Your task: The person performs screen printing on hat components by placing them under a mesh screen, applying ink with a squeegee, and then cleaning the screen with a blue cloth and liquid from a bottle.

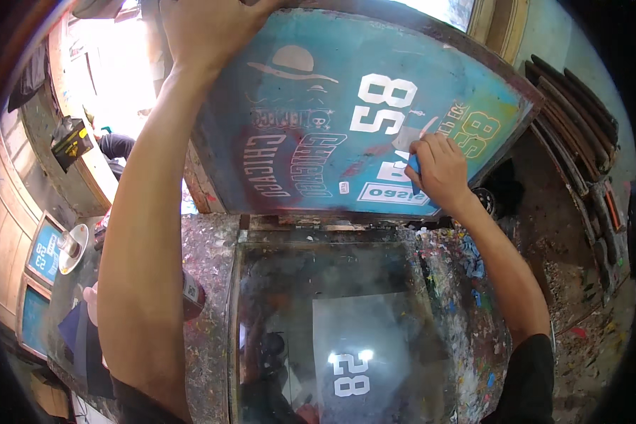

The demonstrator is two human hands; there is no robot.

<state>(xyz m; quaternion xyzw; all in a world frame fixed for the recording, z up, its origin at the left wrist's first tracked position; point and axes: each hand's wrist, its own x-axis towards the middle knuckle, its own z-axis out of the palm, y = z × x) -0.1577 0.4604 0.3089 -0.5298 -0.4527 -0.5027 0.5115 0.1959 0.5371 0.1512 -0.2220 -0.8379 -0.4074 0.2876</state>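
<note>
A screen-printing frame with turquoise mesh and a dark wooden rim stands tilted up, covered in white and red lettering and block digits. My left hand is at its upper left edge, closed on the rim; the fingertips are cut off by the picture's top. My right hand pinches a small blue piece against the mesh, beside a greyish patch and the white digits. Below the frame lies a dark, glossy printing board. A pale sheet with white digits is on it.
The bench is crusted with paint. A red can stands beside my left forearm, with a glass on a saucer farther left. Several dark frames lean at the right wall. A person is partly visible by the bright doorway.
</note>
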